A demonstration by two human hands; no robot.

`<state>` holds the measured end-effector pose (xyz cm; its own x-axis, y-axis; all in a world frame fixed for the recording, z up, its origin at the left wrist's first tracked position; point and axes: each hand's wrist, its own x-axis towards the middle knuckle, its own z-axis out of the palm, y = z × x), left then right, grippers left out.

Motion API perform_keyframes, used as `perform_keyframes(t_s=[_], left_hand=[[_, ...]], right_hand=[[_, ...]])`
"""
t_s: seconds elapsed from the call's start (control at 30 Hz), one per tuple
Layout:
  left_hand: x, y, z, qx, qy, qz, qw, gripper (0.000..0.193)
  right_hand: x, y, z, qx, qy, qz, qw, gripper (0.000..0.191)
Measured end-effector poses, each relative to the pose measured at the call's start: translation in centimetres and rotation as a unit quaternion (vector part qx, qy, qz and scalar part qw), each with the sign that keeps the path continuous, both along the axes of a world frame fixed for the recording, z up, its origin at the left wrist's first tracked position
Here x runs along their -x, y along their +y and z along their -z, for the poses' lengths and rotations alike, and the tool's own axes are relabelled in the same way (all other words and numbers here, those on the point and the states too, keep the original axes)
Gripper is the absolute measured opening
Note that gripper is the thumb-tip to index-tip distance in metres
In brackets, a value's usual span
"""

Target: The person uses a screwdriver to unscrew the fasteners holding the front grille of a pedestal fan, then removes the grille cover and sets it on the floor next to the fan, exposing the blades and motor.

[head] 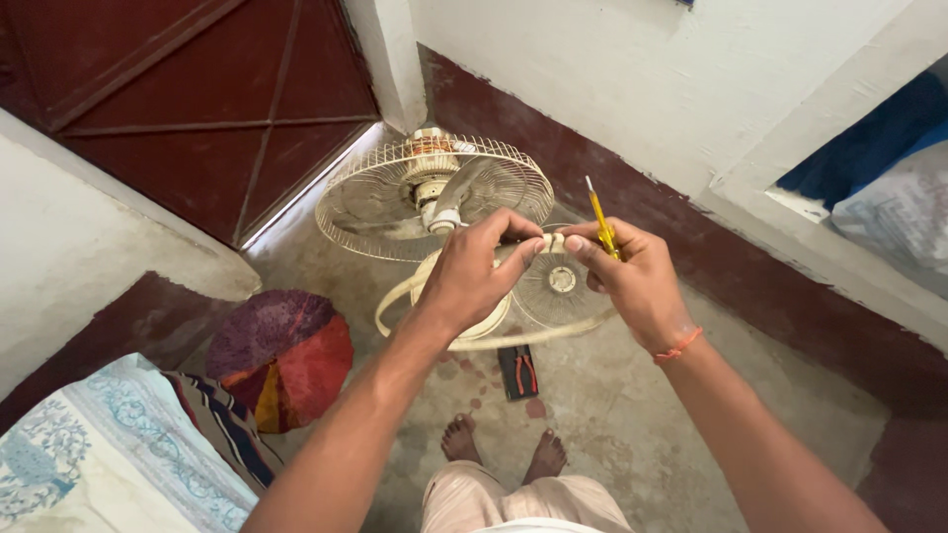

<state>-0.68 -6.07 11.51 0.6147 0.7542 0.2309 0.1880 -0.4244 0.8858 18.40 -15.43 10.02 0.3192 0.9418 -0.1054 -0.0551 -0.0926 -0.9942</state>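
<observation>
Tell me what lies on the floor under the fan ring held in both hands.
Under the fan ring lie a front grille and red-handled pliers on a dark pouch; the left hand covers whatever lies beneath it.

Domestic interior, a plain room of a home; bare cement floor [632, 395], whitewashed walls [612, 79] with dark red skirting, red panelled door [197, 99], round patchwork mat [281, 355], bed with patterned sheet [109, 464], person barefoot; dismantled pedestal fan [434, 192], pliers [524, 373] on floor

A cream plastic fan guard ring [464, 326] is gripped by the left hand [472, 276] and right hand [632, 276]; a yellow-handled screwdriver [600, 225] is clasped in the right. Red-handled pliers [520, 371] are seen on the concrete floor [632, 415].
</observation>
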Motion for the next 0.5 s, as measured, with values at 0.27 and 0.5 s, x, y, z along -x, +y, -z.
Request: perform_keyframes(t_s=[0.27,0.5], left_hand=[[-0.1,-0.1,0.5,-0.003,-0.015,0.033,0.999,0.021],[-0.1,-0.2,0.8,-0.024,-0.001,0.033,0.999,0.020]], right_hand=[[-1.2,0.0,0.6,0.023,0.034,-0.033,0.999,0.016],[-1.0,0.1,0.5,0.047,-0.004,-0.028,0.998,0.018]])
